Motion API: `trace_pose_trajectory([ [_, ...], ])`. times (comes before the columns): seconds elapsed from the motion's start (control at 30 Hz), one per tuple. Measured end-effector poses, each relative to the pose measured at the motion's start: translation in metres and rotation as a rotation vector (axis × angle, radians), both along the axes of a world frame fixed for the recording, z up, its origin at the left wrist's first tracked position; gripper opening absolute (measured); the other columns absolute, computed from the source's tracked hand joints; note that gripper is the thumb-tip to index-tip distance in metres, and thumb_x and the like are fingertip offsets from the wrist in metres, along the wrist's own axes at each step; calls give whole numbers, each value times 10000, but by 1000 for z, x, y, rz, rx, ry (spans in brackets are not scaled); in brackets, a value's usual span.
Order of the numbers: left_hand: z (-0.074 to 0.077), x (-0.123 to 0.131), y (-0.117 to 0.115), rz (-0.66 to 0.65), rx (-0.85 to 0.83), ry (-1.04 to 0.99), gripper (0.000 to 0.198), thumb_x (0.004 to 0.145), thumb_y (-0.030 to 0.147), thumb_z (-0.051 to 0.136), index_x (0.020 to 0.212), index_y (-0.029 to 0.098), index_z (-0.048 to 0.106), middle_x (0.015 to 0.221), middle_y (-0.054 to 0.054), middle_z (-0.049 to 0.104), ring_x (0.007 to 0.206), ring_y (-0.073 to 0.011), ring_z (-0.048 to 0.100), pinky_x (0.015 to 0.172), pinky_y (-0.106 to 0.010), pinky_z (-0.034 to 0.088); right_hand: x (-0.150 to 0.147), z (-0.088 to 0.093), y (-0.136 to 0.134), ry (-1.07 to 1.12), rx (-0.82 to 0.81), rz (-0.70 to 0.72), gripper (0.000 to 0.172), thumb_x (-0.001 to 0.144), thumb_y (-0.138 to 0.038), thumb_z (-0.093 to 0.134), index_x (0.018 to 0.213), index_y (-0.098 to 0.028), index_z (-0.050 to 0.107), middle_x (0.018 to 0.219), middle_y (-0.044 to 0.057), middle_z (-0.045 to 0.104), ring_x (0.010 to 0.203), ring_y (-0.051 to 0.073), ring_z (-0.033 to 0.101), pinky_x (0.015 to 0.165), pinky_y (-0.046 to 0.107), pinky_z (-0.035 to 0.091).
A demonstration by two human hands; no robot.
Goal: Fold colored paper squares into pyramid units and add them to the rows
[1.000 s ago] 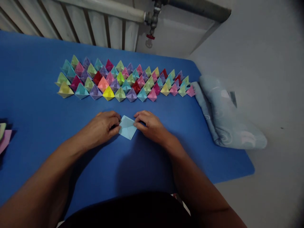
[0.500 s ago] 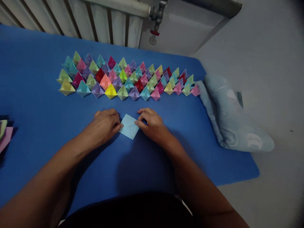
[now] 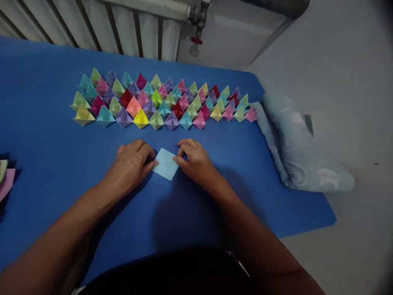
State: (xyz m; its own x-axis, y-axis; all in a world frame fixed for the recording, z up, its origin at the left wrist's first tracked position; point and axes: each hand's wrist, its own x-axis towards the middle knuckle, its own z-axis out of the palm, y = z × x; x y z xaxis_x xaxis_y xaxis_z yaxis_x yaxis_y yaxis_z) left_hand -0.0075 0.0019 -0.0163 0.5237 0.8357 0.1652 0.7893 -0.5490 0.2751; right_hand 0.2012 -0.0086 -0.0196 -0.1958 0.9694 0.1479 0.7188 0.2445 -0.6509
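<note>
A light blue square of folded paper (image 3: 166, 164) lies between my hands, turned corner-down like a diamond, with crease lines meeting near its middle. My left hand (image 3: 132, 160) pinches its left corner between thumb and curled fingers. At the right corner, my right hand (image 3: 195, 159) grips the edge with the thumb on top and the fingers bent behind. Beyond the hands stand rows of small folded paper boats (image 3: 156, 119) in many colours.
Everything rests on a blue mat (image 3: 129, 229). Loose coloured paper (image 3: 6, 182) lies at the far left. A rolled pale blue blanket (image 3: 302, 151) sits at the right by the wall. Behind are a radiator (image 3: 123, 30) and a pipe valve with a red handle (image 3: 196, 40).
The view has shifted slightly. My left hand's fingers have lifted and parted a little from the thumb at the paper's left corner. My right hand keeps its hold.
</note>
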Motion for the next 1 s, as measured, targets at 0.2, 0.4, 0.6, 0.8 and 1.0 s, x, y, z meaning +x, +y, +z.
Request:
trace_pose_trajectory([
  [0.2,-6,-1,-3,-333,167,-61,300,966,131,408,1045,200,689,981,-75,714,847,-221,630,756,-370,424,11,4,3,-13,-37,-4,152,759,-107,614,706,-213,517,977,54,641,1055,222,572,922,372,396],
  [0.4,-1,-8,0,-386,150,-52,343,973,115,379,1051,197,703,1023,-75,732,877,-212,654,790,-373,440,13,9,2,-78,-37,17,137,740,-80,561,743,-215,535,938,50,644,986,217,570,894,367,394],
  [0.6,4,-10,-3,-408,75,-54,274,947,208,453,1075,176,693,1064,-86,719,922,-229,657,828,-396,442,1,20,-10,-105,-146,168,167,752,-116,562,879,-218,600,1043,25,667,965,207,545,899,370,353],
  [0.8,4,-10,-2,-388,15,-72,275,916,320,533,1087,177,694,1096,-90,705,976,-253,649,868,-407,435,-2,24,-14,-171,-179,178,198,746,-154,609,933,-218,608,1132,33,647,1014,223,534,911,383,330],
  [1.0,3,-9,-3,-386,46,-39,256,923,318,538,1069,176,692,1081,-86,715,955,-253,660,843,-401,436,-4,24,-15,-193,-174,167,233,745,-184,661,973,-207,619,1232,64,609,1093,246,535,946,399,335],
])
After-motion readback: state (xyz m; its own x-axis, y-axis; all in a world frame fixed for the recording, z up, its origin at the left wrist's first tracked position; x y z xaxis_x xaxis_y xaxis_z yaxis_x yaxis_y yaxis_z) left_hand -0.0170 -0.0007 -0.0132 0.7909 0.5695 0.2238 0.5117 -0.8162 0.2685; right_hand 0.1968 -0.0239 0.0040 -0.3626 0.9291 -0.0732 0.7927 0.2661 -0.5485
